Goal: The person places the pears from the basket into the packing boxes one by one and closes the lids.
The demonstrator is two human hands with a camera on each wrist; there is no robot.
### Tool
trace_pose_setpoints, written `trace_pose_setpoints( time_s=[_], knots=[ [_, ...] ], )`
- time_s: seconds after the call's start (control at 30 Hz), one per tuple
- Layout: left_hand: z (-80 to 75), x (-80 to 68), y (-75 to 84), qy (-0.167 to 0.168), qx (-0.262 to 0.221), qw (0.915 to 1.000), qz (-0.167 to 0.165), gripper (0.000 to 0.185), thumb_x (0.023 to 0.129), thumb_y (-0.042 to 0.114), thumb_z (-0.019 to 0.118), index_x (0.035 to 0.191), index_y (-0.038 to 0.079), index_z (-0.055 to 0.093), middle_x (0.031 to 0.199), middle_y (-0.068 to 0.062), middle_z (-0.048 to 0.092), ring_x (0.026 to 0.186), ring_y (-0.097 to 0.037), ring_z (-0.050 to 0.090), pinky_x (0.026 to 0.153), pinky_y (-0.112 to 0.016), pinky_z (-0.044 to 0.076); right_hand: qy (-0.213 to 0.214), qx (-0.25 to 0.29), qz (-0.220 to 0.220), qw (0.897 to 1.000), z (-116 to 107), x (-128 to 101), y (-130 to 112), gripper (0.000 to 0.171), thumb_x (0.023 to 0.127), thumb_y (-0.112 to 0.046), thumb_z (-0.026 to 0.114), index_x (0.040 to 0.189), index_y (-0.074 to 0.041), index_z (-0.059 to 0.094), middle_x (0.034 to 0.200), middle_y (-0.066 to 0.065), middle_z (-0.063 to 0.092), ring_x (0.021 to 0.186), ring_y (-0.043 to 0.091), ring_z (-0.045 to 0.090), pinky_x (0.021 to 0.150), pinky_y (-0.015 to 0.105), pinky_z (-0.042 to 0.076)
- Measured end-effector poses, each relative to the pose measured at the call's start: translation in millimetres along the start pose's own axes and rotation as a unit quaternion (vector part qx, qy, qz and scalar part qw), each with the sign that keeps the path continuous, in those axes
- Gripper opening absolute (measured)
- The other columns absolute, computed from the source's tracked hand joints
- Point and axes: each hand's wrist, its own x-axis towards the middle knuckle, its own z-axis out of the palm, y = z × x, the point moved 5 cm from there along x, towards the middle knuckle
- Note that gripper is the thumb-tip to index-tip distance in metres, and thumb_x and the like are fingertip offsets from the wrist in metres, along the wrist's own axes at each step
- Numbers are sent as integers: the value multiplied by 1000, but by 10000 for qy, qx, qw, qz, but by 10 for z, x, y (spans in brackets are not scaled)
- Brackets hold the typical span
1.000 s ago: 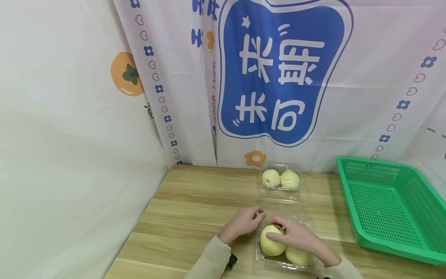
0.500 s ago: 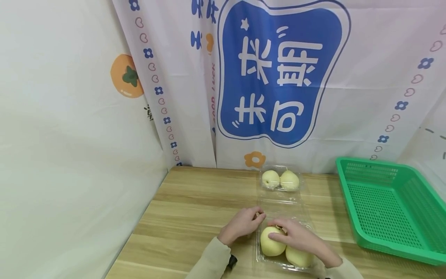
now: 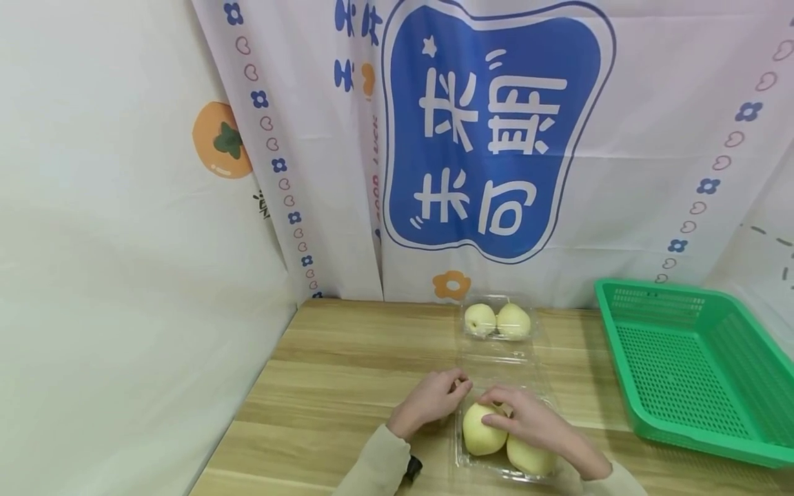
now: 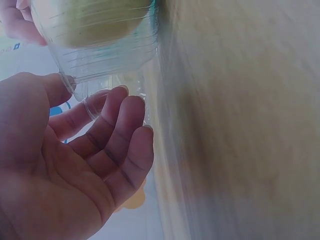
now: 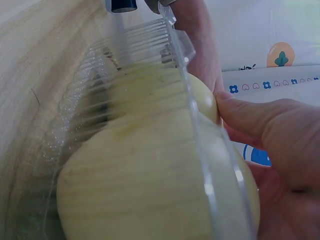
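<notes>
In the head view, an opened clear plastic clamshell box point(image 3: 505, 475) lies on the table with two pale yellow pears in its near half. My right hand point(image 3: 524, 418) holds the left pear point(image 3: 480, 435) from above, thumb on its near side and fingers over the far side. Beside it in the box sits the right pear point(image 3: 530, 459), partly under that hand. My left hand point(image 3: 431, 399) is at the box's left edge. The left wrist view shows its thumb and index finger pinching the clear rim point(image 4: 75, 85), the other fingers loosely curled.
Behind the open lid stands a second clear box point(image 3: 496, 300) with two pears point(image 3: 513, 321) inside, near the back cloth. A green plastic basket point(image 3: 688, 372) is at the right of the wooden table point(image 3: 335, 358). Printed cloth point(image 3: 347, 227) hangs behind.
The head view has tilted slightly. My right hand's thumb has shifted a little to the right on the left pear. My left hand stays at the box rim.
</notes>
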Motion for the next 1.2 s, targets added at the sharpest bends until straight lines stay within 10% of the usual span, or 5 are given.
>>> trace_pose_setpoints(
  time_s=[0.87,1.2],
  knots=[
    [-57,-17,-31,41,-379,9991,-199,27,103,37,49,109,17,66,78,11,61,62,-2,51,57,-20,44,638,364,522,9959,-398,-84,314,15,97,-28,61,101,-17,69,98,2,71,90,0,61,75,25,55],
    [-61,-18,-138,193,-976,9909,-902,50,101,40,50,140,10,44,92,0,70,63,-11,57,55,-30,48,1347,166,990,9858,-494,-146,458,13,95,-20,63,102,-12,70,96,4,72,84,-1,61,74,22,54]
  ],
)
